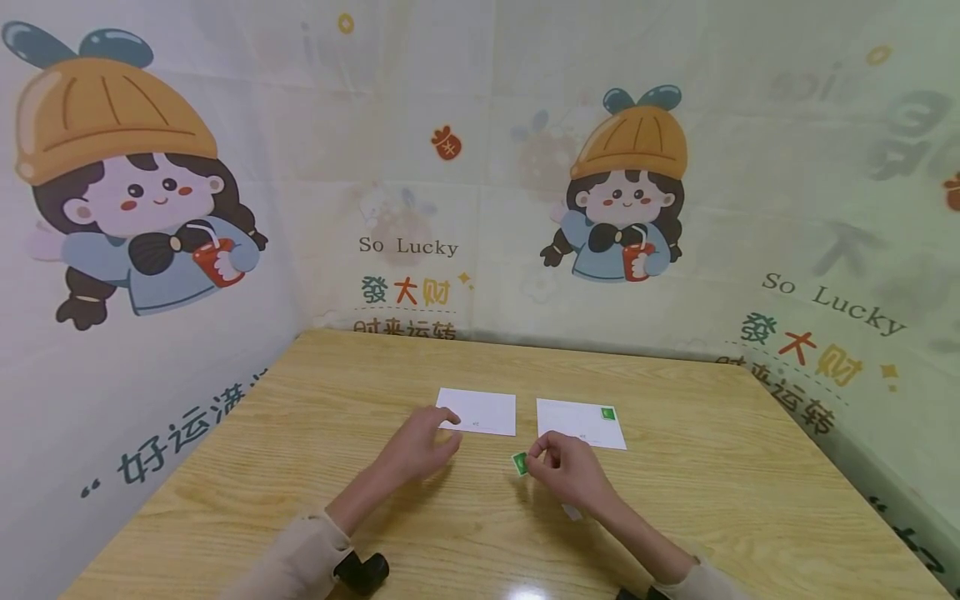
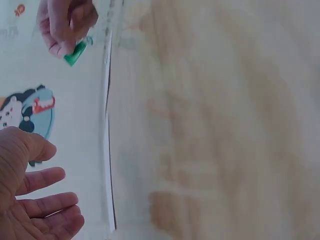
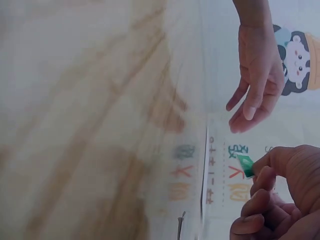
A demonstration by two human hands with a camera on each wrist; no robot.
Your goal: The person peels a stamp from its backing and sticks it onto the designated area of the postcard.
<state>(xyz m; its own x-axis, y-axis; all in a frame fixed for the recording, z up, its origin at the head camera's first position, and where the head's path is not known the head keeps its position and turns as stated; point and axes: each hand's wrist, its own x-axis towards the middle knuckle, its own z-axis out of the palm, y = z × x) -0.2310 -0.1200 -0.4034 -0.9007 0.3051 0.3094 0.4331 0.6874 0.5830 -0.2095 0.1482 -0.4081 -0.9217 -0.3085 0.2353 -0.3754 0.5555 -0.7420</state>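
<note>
My right hand (image 1: 570, 468) pinches a small green postage stamp (image 1: 520, 463) between thumb and index finger, above the table in front of the gap between two white envelopes. In the right wrist view the stamp (image 3: 245, 165) sticks out from the fingertips. With fingers spread and relaxed, my left hand (image 1: 422, 442) hovers at the near left corner of the left envelope (image 1: 486, 410), holding nothing. The right envelope (image 1: 572, 419) bears a similar green stamp (image 1: 608, 413) in its far right corner; no stamp shows on the left one.
A small whitish scrap (image 1: 572, 512) lies on the wooden table (image 1: 337, 375) below my right wrist, partly hidden by it. Printed curtains (image 1: 487, 217) with cartoon figures and lettering hang behind the table and along its sides.
</note>
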